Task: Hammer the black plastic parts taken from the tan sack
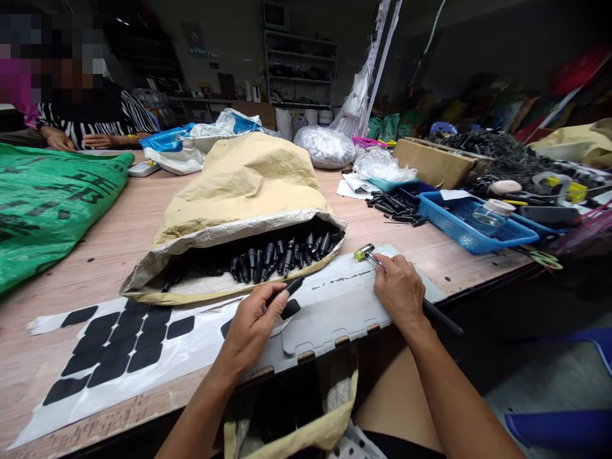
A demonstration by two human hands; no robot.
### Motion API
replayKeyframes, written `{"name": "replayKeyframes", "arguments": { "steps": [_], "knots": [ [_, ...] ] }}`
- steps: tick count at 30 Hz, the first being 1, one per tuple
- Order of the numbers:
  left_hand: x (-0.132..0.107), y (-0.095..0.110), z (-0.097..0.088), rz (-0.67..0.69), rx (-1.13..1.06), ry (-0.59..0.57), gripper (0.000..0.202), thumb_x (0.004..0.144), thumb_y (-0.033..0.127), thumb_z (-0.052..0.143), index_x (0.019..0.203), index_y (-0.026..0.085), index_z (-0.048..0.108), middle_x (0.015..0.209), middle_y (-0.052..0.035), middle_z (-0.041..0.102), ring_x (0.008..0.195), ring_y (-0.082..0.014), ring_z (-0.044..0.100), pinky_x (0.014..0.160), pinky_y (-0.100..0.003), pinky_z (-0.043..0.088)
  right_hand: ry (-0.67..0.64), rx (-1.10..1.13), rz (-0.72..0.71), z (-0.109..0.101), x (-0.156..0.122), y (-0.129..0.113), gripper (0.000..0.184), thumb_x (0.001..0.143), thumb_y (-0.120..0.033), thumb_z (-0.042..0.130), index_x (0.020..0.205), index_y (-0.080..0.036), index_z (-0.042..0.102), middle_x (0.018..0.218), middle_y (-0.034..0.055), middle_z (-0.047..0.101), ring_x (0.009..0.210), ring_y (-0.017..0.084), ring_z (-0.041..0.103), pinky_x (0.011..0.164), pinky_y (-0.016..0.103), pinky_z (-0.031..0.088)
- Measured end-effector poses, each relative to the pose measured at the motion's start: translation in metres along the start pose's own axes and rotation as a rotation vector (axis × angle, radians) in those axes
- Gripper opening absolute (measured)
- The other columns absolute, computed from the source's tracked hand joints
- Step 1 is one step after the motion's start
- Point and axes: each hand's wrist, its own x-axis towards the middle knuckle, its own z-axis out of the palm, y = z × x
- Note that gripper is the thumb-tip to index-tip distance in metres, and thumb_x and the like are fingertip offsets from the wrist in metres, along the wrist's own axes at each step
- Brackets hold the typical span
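My left hand (253,322) is closed around a slim black plastic part (289,288), holding it just above a black adhesive pad (289,310) on a white backing sheet (201,347). My right hand (399,290) grips a small hammer (366,252) with a metal and yellow-green head; its black handle sticks out behind my wrist. The hammer head rests on a grey plate (335,306) near the table's front edge. Behind my hands lies an open tan paper sack (243,191) with several black parts (282,255) in its mouth.
Several black pads (119,344) cover the sheet at left. A green sack (48,197) lies far left. A blue basket (473,223), loose black parts (394,207), a cardboard box (437,162) and plastic bags (325,146) crowd the right and back. Another person (90,118) sits at the far left corner.
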Motion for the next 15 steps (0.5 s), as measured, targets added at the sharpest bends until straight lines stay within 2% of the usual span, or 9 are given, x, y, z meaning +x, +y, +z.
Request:
{"name": "replayKeyframes", "arguments": {
  "steps": [3, 5, 7, 12, 15],
  "knots": [
    [-0.009, 0.008, 0.003, -0.168, -0.329, 0.08, 0.037, 0.093, 0.055, 0.058, 0.099, 0.02, 0.07, 0.078, -0.0002, 0.061, 0.074, -0.015, 0.051, 0.068, -0.025, 0.04, 0.002, -0.014, -0.011, 0.0, 0.0, 0.0, 0.033, 0.096, -0.02, 0.054, 0.123, -0.025, 0.072, 0.1, 0.0077, 0.065, 0.089, 0.021, 0.053, 0.075, 0.033, 0.032],
    [-0.015, 0.013, 0.005, -0.297, -0.557, 0.084, 0.043, 0.089, 0.058, 0.063, 0.098, 0.017, 0.071, 0.075, -0.0002, 0.059, 0.066, -0.0121, 0.047, 0.06, -0.023, 0.036, 0.008, -0.017, -0.018, 0.001, 0.0, 0.0, 0.033, 0.096, -0.02, 0.053, 0.122, -0.025, 0.072, 0.099, 0.0079, 0.065, 0.089, 0.022, 0.052, 0.074, 0.033, 0.032],
    [-0.019, 0.018, 0.007, -0.386, -0.696, 0.062, 0.047, 0.085, 0.059, 0.066, 0.099, 0.014, 0.072, 0.073, -0.0006, 0.059, 0.061, -0.0099, 0.045, 0.055, -0.021, 0.034, 0.014, -0.013, -0.024, 0.001, 0.0, 0.001, 0.033, 0.096, -0.02, 0.052, 0.122, -0.024, 0.072, 0.098, 0.0083, 0.064, 0.089, 0.022, 0.052, 0.074, 0.033, 0.032],
    [-0.032, 0.026, 0.009, -0.423, -0.725, 0.01, 0.046, 0.088, 0.058, 0.064, 0.099, 0.014, 0.073, 0.074, -0.0015, 0.059, 0.056, -0.0089, 0.044, 0.051, -0.021, 0.035, 0.012, -0.013, -0.028, 0.002, 0.0, 0.001, 0.033, 0.095, -0.019, 0.053, 0.122, -0.024, 0.071, 0.098, 0.0085, 0.063, 0.089, 0.022, 0.051, 0.075, 0.033, 0.033],
    [-0.049, 0.028, 0.011, -0.389, -0.578, -0.106, 0.048, 0.093, 0.062, 0.053, 0.095, 0.018, 0.073, 0.075, -0.0034, 0.061, 0.059, -0.0125, 0.048, 0.054, -0.025, 0.04, 0.005, -0.015, -0.023, 0.001, 0.0, 0.001, 0.033, 0.095, -0.019, 0.054, 0.123, -0.024, 0.071, 0.097, 0.0084, 0.063, 0.09, 0.022, 0.052, 0.075, 0.032, 0.033]
  ]
}}
